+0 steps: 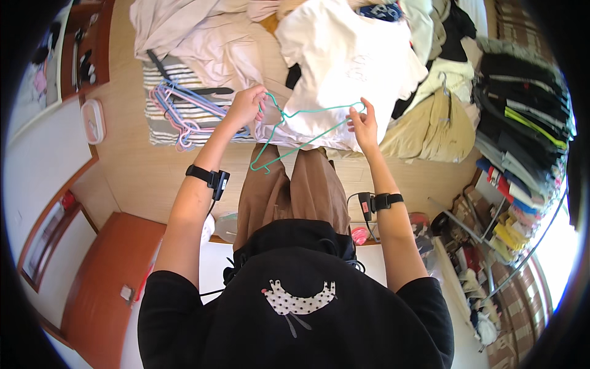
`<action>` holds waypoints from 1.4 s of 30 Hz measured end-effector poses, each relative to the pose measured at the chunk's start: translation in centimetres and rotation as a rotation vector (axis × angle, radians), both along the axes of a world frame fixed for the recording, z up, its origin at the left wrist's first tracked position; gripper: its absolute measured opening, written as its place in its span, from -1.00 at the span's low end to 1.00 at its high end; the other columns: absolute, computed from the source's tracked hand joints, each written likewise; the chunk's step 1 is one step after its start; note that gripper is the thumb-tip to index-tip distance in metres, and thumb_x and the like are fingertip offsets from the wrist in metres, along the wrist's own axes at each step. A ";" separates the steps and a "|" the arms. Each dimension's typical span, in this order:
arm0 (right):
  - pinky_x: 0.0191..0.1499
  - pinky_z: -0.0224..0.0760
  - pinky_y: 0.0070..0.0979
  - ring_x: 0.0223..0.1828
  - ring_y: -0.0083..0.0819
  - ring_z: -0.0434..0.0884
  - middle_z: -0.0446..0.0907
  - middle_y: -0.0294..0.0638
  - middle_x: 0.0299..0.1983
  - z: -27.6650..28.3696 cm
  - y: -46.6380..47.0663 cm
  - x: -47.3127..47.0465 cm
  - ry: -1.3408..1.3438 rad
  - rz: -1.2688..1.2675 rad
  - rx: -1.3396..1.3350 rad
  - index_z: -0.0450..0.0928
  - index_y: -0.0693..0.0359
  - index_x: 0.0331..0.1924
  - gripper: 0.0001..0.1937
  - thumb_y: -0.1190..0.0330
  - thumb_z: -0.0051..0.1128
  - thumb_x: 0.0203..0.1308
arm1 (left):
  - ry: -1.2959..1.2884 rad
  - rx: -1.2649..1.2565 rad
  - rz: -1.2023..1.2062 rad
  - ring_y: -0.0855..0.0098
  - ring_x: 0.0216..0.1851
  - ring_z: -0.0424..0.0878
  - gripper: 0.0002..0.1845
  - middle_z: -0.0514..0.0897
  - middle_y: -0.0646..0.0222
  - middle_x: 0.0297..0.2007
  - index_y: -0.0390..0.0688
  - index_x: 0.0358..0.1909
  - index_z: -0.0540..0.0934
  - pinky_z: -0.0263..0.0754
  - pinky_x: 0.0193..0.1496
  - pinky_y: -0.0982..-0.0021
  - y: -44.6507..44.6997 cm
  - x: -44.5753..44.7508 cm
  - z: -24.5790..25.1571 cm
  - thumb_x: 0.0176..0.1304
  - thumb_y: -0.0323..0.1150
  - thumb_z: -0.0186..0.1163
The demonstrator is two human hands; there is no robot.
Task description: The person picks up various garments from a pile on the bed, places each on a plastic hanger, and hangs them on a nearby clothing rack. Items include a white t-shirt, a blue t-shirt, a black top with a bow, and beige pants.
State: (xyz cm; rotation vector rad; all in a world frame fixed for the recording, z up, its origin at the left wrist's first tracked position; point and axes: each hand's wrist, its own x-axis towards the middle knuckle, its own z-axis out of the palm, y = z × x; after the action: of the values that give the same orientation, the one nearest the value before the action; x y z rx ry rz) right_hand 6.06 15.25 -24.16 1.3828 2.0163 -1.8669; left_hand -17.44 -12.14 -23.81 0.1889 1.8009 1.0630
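Note:
A green wire clothes hanger is held up over my knees, its lower corner hanging in front of my brown trousers. The fingers of my left hand are closed around its hook end. My right hand pinches the shoulder corner on the other side. Just beyond the hanger, a white T-shirt with a faint print lies spread over the bed. Pink and blue hangers are heaped to the left of my left hand on a striped cloth.
Crumpled beige bedding covers the far left. On the right lies a khaki garment with another hanger on it. A rack of hung clothes stands at far right. A brown door is at lower left.

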 end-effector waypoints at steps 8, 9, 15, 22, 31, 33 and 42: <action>-0.21 0.70 -0.48 -0.38 -0.50 0.66 0.73 -0.08 -0.21 -2.7 2.0 17.4 -0.048 -0.482 -0.451 0.51 0.18 0.00 -0.68 0.10 -0.13 0.62 | -0.124 0.048 -0.234 0.55 -0.49 0.63 -0.76 0.60 0.42 -0.46 -0.23 -0.07 0.64 0.57 -0.48 0.48 9.2 8.4 -6.8 0.55 -0.32 0.02; -0.21 0.70 -0.47 -0.37 -0.50 0.66 0.73 -0.08 -0.20 -3.0 1.6 19.3 -0.026 -0.519 -0.469 0.51 0.18 0.00 -0.68 0.10 -0.13 0.62 | -0.204 0.027 -0.161 0.52 -0.48 0.65 -0.77 0.61 0.38 -0.44 -0.23 -0.09 0.64 0.58 -0.44 0.45 9.5 9.6 -8.4 0.53 -0.32 0.05; -0.18 0.71 -0.42 -0.36 -0.46 0.67 0.73 -0.12 -0.21 -5.5 -3.1 27.0 -0.010 -0.818 -0.514 0.49 0.16 0.01 -0.68 0.09 -0.17 0.63 | 0.126 -0.066 -0.536 0.21 -0.26 0.70 -0.84 0.65 0.17 -0.27 -0.18 -0.15 0.68 0.61 -0.15 0.22 7.1 13.9 -16.1 0.25 -0.43 0.23; -0.20 0.66 -0.42 -0.36 -0.48 0.64 0.70 -0.17 -0.25 -7.7 -8.5 32.6 0.078 -1.044 -0.566 0.48 0.13 0.01 -0.72 0.12 -0.15 0.62 | 0.674 -0.075 -1.082 0.07 0.09 0.49 -0.64 0.52 0.21 -0.06 -0.06 -0.07 0.64 0.47 0.02 0.08 7.2 17.3 -15.9 0.02 -0.43 0.34; -0.21 0.61 -0.44 -0.35 -0.48 0.63 0.71 -0.19 -0.25 -8.5 -12.6 34.2 0.103 -1.091 -0.603 0.50 0.13 0.00 -0.72 0.13 -0.15 0.63 | 0.862 -0.083 -1.248 0.08 0.01 0.54 -0.74 0.53 0.15 -0.10 -0.10 -0.09 0.57 0.53 0.04 0.12 8.7 17.6 -19.0 0.16 -0.45 0.15; -0.22 0.63 -0.43 -0.37 -0.48 0.63 0.71 -0.17 -0.26 -8.7 -12.9 33.9 0.084 -1.095 -0.608 0.50 0.13 0.00 -0.72 0.13 -0.15 0.63 | 0.786 0.005 -1.224 0.05 -0.02 0.55 -0.76 0.52 0.12 -0.12 -0.11 -0.11 0.57 0.54 0.05 0.11 8.2 16.3 -19.6 0.16 -0.47 0.14; -0.21 0.65 -0.46 -0.36 -0.50 0.64 0.71 -0.15 -0.25 -8.7 -11.6 32.1 0.025 -1.019 -0.615 0.48 0.13 0.02 -0.70 0.10 -0.15 0.62 | 0.700 0.082 -1.157 0.01 0.00 0.54 -0.67 0.54 0.09 -0.14 -0.19 -0.07 0.53 0.51 0.07 0.09 8.1 15.4 -19.2 0.07 -0.55 0.19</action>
State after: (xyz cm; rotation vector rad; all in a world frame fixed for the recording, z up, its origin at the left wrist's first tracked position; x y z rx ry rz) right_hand 38.16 3.65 -32.87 2.3174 0.5241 -2.4677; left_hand -2.09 -4.02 -43.05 1.5842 1.7431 0.2010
